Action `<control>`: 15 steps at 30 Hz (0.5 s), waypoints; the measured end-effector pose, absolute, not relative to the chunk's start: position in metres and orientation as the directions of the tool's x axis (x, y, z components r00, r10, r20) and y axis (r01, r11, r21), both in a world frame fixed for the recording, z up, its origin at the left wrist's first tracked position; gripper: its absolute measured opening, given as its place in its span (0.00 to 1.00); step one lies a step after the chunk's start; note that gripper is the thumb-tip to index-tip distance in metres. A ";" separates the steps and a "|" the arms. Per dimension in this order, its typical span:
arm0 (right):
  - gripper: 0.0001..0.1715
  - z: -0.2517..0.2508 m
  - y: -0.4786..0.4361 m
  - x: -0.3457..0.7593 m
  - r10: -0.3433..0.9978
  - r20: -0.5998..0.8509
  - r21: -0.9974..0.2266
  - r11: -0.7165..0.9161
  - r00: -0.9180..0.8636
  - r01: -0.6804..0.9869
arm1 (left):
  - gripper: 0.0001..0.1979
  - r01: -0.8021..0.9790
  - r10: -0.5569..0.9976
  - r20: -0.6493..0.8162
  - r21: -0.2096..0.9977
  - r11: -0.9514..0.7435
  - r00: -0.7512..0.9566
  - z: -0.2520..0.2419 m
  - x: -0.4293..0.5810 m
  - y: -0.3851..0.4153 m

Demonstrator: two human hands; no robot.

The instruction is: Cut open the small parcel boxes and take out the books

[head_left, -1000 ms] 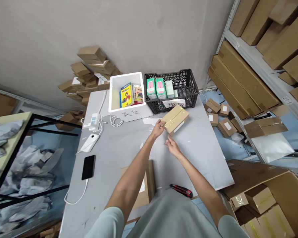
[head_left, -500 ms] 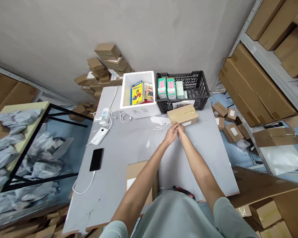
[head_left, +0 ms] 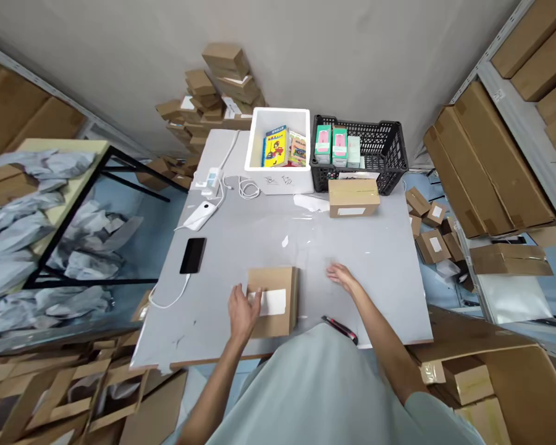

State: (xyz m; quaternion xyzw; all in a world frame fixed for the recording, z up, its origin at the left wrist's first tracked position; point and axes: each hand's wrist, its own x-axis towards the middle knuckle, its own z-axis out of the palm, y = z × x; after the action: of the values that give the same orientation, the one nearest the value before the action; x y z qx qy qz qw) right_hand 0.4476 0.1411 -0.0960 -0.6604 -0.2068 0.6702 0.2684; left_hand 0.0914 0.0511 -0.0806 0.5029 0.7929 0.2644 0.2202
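Note:
A cardboard box [head_left: 269, 327] with a white label on top lies near the front edge of the table. At its left side is my left hand [head_left: 243, 312], fingers apart and the thumb reaching over the box top near the label. My right hand [head_left: 341, 275] hovers over the table to the right of that box, fingers loosely stretched and nothing in them. A taped cardboard box [head_left: 354, 199] stands farther back, before the black crate. Close to my body lies a red and black box cutter [head_left: 340, 329].
At the table's back stand a white foam box [head_left: 280, 182] of books and a black plastic crate [head_left: 382, 148] with green and pink packages. A phone [head_left: 193, 255] and a power strip [head_left: 201, 214] lie at left. Shelves with cartons [head_left: 479, 161] flank the right.
Both hands have left the taped box at the back and come toward me. They have spread apart, the left one reaching the labelled box. The view has shifted too.

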 end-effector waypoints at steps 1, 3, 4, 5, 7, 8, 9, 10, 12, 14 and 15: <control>0.10 -0.098 0.119 0.437 0.616 -0.788 -0.615 -0.786 -0.002 -0.068 | 0.43 0.660 0.898 -0.144 0.631 0.408 -0.417 -0.085 0.088 0.041; 0.11 -0.100 0.082 0.416 0.593 -0.805 -0.592 -0.805 -0.027 -0.040 | 0.43 0.613 0.868 -0.254 0.625 0.483 -0.426 -0.090 0.090 0.025; 0.12 -0.101 0.066 0.406 0.587 -0.809 -0.587 -0.809 -0.032 -0.028 | 0.42 0.597 0.861 -0.275 0.629 0.497 -0.428 -0.092 0.093 0.019; 0.14 -0.102 0.054 0.397 0.584 -0.811 -0.584 -0.811 -0.031 -0.018 | 0.40 0.584 0.865 -0.278 0.646 0.490 -0.418 -0.093 0.096 0.014; 0.16 -0.102 0.035 0.381 0.579 -0.815 -0.579 -0.815 -0.014 -0.002 | 0.37 0.549 0.867 -0.276 0.685 0.480 -0.415 -0.096 0.101 0.008; 0.17 -0.102 0.029 0.374 0.575 -0.818 -0.575 -0.818 0.004 0.006 | 0.35 0.534 0.872 -0.267 0.705 0.467 -0.410 -0.097 0.100 0.007; 0.17 -0.102 0.024 0.367 0.572 -0.820 -0.572 -0.820 0.021 0.016 | 0.34 0.519 0.876 -0.251 0.726 0.452 -0.412 -0.099 0.098 0.005; 0.17 -0.101 0.020 0.360 0.577 -0.816 -0.576 -0.817 0.035 0.032 | 0.32 0.502 0.877 -0.235 0.745 0.439 -0.419 -0.100 0.093 0.005; 0.18 -0.097 0.015 0.346 0.612 -0.789 -0.609 -0.790 0.043 0.078 | 0.30 0.470 0.872 -0.240 0.765 0.440 -0.427 -0.102 0.078 0.005; 0.18 -0.093 0.011 0.328 0.663 -0.748 -0.657 -0.745 0.027 0.116 | 0.27 0.441 0.857 -0.291 0.760 0.477 -0.426 -0.105 0.056 0.007; 0.19 -0.091 0.010 0.318 0.691 -0.723 -0.684 -0.719 0.016 0.127 | 0.26 0.429 0.847 -0.324 0.751 0.502 -0.422 -0.106 0.045 0.008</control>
State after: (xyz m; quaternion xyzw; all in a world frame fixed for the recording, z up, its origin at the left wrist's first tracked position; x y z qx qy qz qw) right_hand 0.3180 0.0097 -0.0905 -0.6771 -0.3019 0.6332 0.2226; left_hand 0.0449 0.0077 -0.1057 0.4036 0.7904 0.2937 0.3552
